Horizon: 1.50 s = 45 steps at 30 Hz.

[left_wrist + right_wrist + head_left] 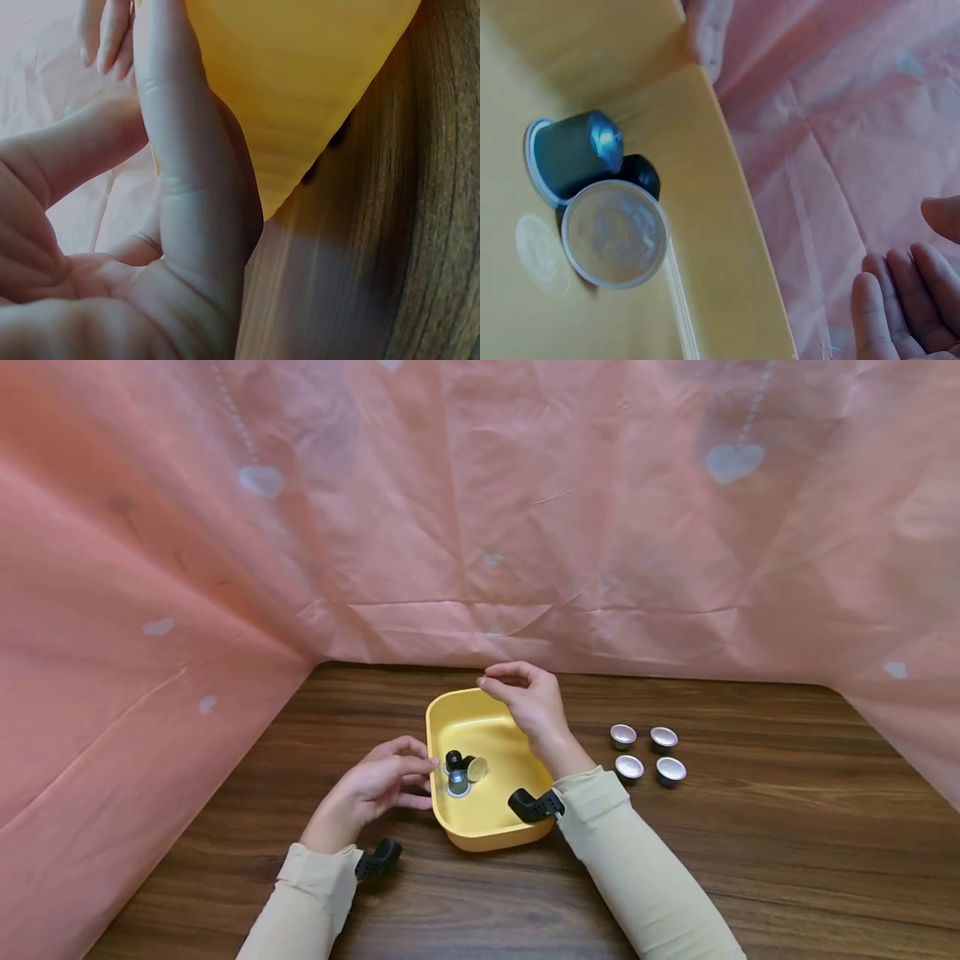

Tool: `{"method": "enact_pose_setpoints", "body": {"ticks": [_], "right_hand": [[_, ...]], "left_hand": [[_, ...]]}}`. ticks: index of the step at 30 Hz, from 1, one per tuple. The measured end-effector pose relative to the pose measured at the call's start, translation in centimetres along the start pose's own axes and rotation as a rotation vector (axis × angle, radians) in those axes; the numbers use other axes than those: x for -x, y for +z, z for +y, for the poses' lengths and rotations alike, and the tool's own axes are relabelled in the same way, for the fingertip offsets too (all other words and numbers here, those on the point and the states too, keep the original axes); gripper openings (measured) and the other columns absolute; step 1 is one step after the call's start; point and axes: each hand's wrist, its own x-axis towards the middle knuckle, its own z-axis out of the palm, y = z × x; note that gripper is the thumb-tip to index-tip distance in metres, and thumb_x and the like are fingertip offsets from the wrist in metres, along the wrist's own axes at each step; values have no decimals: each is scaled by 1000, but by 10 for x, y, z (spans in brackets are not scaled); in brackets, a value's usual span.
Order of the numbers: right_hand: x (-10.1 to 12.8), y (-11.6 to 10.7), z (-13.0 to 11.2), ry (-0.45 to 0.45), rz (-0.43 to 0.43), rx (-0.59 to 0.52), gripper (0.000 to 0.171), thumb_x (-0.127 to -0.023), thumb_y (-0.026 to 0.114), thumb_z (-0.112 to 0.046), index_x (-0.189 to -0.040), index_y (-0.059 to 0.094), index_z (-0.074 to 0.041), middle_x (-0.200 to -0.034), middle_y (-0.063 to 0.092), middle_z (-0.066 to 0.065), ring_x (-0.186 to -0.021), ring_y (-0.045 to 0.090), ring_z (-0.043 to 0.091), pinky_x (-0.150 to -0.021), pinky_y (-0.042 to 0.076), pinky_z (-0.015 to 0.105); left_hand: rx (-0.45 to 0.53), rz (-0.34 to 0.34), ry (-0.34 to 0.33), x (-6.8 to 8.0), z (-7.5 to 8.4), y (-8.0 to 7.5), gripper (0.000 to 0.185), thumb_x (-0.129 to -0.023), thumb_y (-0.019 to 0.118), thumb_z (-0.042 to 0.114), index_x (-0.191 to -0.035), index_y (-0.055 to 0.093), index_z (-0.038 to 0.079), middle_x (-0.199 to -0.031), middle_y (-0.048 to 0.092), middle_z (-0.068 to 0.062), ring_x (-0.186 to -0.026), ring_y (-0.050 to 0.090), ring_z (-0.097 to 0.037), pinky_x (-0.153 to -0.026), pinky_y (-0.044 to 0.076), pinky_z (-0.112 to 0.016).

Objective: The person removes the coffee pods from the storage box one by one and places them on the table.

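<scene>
Hands at centre frame: left hand (378,785), released, touches yellow tray (495,827) rim; right hand (528,697), released, hovers above; coffee capsules (463,770) inside.

We see a staged recording corner: pink heart-printed plastic sheeting (525,510) hung behind a dark wood-grain counter (750,860).

Dark wooden table enclosed by a pink draped backdrop.

A dark brown wood-grain tabletop (787,860) fills the lower part of the head view. Creased salmon-pink sheeting (525,510), printed with pale hearts (733,462) hanging on dotted strings, rises behind the table and folds in along both sides. Soft, even light falls across the scene, leaving only faint shadows.
</scene>
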Motion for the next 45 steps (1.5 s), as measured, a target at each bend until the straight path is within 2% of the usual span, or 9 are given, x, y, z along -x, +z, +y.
{"method": "enact_pose_setpoints", "body": {"ticks": [5, 10, 16, 20, 30, 37, 41, 45], "right_hand": [[-3, 3, 2, 5, -40, 134, 25, -90, 86, -20, -112, 80, -9, -102, 82, 2, -97, 73, 14, -87, 56, 25], [-7, 13, 3, -12, -78, 285, 29, -90, 87, -24, -114, 80, -10, -108, 83, 6, -103, 75, 20, -83, 55, 26], [-11, 29, 3, -3, -87, 354, 28, -89, 87, -25, -113, 81, -12, -110, 81, 4, -103, 72, 20, -83, 55, 27], [-12, 41, 7, -3, -108, 393, 24, -89, 88, -25, -108, 82, -13, -107, 82, 3, -96, 72, 17, -79, 55, 25], [-11, 46, 18, -23, -222, 571, 14, -87, 88, -21, -98, 83, -14, -95, 81, 0, -87, 69, 13, -76, 55, 22], [-11, 44, 23, -53, -358, 643, 17, -83, 90, -22, -95, 83, -13, -91, 81, -2, -85, 66, 10, -73, 53, 21], [-10, 41, 26, -41, -446, 698, 16, -81, 91, -21, -92, 83, -13, -86, 80, -2, -77, 65, 9, -69, 54, 21], [-9, 39, 27, -31, -487, 729, 15, -79, 90, -19, -91, 82, -13, -84, 78, -3, -73, 65, 9, -67, 55, 20]], "left_hand": [[7, -14, 5, -2, 2, 2, 10, -106, 63, 7, -110, 53, 6, -100, 66, -8, -83, 69, -18, -75, 68, -36], [0, -6, -7, -3, 2, 2, 12, -105, 64, 7, -110, 53, 7, -97, 65, -7, -81, 68, -17, -74, 68, -34], [4, 3, -15, -4, 2, 2, 14, -104, 64, 7, -111, 51, 7, -96, 64, -7, -81, 68, -16, -71, 68, -33], [20, -1, -18, -5, 1, 2, 14, -104, 63, 6, -110, 51, 8, -96, 65, -7, -79, 68, -16, -69, 68, -32], [37, -41, 19, -2, 1, 0, 8, -106, 63, 5, -107, 55, 8, -103, 67, -9, -89, 73, -20, -76, 69, -36], [11, -21, 8, -3, 2, 0, 11, -106, 63, 6, -109, 52, 7, -99, 65, -7, -81, 69, -16, -73, 68, -33], [12, -17, 6, -3, 1, 1, 12, -105, 63, 6, -110, 52, 7, -100, 65, -7, -81, 68, -15, -73, 68, -33], [16, -22, 10, -2, 1, 2, 11, -106, 62, 6, -110, 52, 8, -99, 65, -7, -81, 68, -15, -73, 68, -34]]}}
